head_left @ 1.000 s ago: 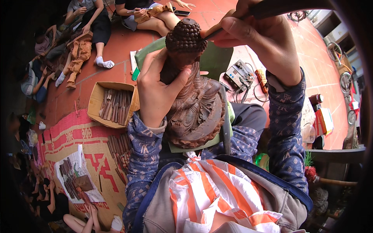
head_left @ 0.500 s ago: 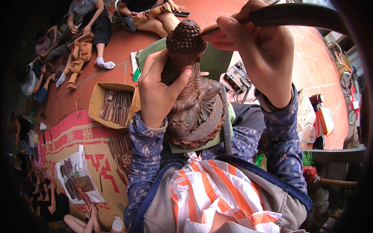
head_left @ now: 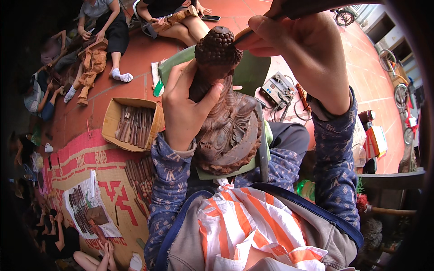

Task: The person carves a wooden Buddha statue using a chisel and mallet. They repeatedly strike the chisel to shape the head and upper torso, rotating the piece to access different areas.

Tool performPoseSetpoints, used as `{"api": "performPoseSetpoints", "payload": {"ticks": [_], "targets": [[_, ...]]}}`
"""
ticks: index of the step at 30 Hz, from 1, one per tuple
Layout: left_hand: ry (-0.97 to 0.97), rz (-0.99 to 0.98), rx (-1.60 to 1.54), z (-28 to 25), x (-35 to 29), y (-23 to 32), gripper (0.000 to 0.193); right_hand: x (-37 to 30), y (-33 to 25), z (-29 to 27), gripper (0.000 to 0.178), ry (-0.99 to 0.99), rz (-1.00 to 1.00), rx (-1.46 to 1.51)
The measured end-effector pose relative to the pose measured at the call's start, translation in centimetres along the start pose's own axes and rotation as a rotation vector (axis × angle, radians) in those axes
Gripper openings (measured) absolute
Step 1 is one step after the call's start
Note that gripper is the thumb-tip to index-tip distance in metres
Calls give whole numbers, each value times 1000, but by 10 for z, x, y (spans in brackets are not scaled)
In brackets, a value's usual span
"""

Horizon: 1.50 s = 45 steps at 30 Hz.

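A dark brown carved wooden Buddha statue (head_left: 233,128) stands upright in front of me on a green pad, its head covered in small round curls. My left hand (head_left: 183,106) is closed around its neck and shoulder from the left, the thumb across the front. My right hand (head_left: 300,54), raised at the upper right, is closed on a carving chisel (head_left: 312,6) with a long dark handle. The chisel's thin end meets the right side of the curls. My fingers partly hide the tool, and its far end runs out of the picture.
Left of me, a cardboard box (head_left: 106,131) holds several chisels; more lie on the patterned mat (head_left: 97,158). A control box with cables (head_left: 276,89) sits to the right beyond the statue. Other people (head_left: 106,22) sit at the far left with carvings. Bicycles (head_left: 401,97) stand far right.
My right hand and forearm have shifted slightly right, uncovering more of the control box. The chisel's handle has swung a little higher. My left hand keeps its hold on the statue.
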<state>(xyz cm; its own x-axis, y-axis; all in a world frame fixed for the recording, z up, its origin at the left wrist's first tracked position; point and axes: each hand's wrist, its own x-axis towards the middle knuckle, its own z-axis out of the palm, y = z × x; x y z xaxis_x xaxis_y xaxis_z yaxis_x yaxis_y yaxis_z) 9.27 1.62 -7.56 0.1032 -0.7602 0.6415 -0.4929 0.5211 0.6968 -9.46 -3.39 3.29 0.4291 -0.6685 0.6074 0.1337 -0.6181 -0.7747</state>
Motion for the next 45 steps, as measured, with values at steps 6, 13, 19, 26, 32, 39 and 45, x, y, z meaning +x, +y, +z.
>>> {"api": "performPoseSetpoints", "payload": {"ticks": [6, 13, 19, 26, 32, 39, 45], "targets": [[-6, -5, 3, -1, -1, 2, 33, -2, -4, 1, 12, -66, -175, -302], [-3, 5, 5, -1, -1, 2, 34, 13, -10, -2, 14, -194, -101, -279], [1, 1, -21, 2, -1, -3, 35, 18, -6, -24, 14, -342, 43, 122], [16, -5, 21, 1, -1, -3, 46, 4, 17, -36, 13, -182, 1, 262], [30, -35, -9, 2, -3, -4, 46, 18, 23, -31, 16, -258, -28, 200], [24, -22, 4, 3, -3, -2, 40, 24, 23, -31, 15, -286, -21, 236], [27, 8, 25, 2, -1, -3, 46, 23, 17, -30, 15, -289, -26, 185]]}}
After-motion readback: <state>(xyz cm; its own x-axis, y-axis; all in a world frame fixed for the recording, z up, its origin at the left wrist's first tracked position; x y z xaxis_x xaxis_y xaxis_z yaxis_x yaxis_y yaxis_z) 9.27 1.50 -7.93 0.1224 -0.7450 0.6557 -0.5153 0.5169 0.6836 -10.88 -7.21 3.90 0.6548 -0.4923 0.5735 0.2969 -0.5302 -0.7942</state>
